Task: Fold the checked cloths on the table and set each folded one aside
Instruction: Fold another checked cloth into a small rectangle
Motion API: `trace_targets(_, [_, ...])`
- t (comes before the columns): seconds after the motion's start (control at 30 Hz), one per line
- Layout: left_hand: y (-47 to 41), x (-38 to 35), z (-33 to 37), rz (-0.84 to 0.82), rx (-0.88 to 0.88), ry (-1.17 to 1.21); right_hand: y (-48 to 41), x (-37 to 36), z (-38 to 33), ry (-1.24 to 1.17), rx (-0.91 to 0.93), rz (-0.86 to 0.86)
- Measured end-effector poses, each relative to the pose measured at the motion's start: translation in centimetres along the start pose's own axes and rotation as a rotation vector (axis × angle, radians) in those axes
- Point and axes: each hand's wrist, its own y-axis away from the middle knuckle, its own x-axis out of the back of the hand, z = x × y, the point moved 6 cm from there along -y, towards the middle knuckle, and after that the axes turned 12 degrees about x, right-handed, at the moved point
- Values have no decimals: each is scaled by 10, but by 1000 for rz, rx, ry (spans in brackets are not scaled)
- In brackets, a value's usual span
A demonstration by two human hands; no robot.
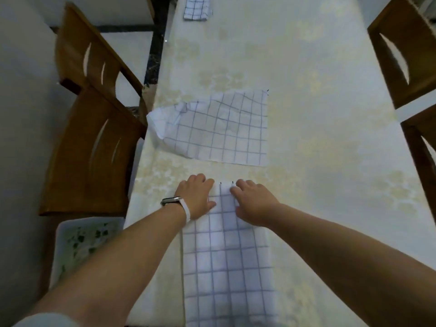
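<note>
Near cloth (228,256) lower centre on counter (330,138). Left hand (195,197) and right hand (254,204): fingers (199,180) curled, apparently pinching far corners. Bring both back evenly, align edges, press crease flat.

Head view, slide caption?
Left hand and right hand hold the far edge of the near cloth; spread cloth and folded cloth lie beyond.

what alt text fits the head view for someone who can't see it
The left hand and right hand rest on the far end of a checked cloth on a pale table. A second cloth lies rumpled beyond, a folded cloth farther off.
</note>
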Motion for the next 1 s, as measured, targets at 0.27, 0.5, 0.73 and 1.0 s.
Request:
trace_targets(0.27, [-23,1,-4,11,-66,27,-29,-1,28,7,-51,-46])
trace_targets(0.5, [-37,1,-1,-43,-71,103,-40,2,40,-78,-132,-97])
trace_targets(0.73, [-35,-1,-2,-198,-52,229,-42,9,45,-118,-215,-191])
trace_targets(1.0, [-13,11,-15,-228,0,432,-19,22,48,-211,-306,-217])
